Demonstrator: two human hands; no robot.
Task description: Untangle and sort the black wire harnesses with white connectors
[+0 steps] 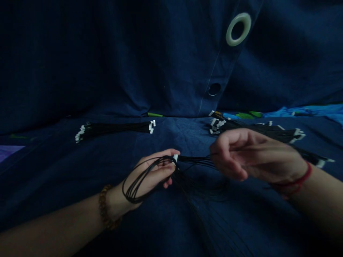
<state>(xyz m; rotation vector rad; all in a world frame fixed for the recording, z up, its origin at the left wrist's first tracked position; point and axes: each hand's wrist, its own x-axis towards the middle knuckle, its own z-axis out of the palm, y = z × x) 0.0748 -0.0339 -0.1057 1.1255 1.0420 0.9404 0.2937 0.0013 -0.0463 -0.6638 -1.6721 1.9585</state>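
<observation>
Between the thumb and fingers of my left hand (pixel 155 173) is the white connector (pixel 175 159) of a black wire harness (pixel 134 185). Some of its thin wires loop back over that hand, while others hang loosely down to the right. A stretch of black wires (pixel 197 160) runs from the connector across to my right hand (pixel 249 153). The fingers of my right hand are curled round those wires, slightly blurred by motion. Exactly how the fingertips pinch the wires is hidden.
A neat bundle of black wires (pixel 118 129) with white end connectors lies at the back left. Behind my right hand is a larger pile of similar harnesses (pixel 281 134). Dark blue cloth (pixel 107 160) covers the surface, and a curtain with a pale ring (pixel 229 35) hangs behind.
</observation>
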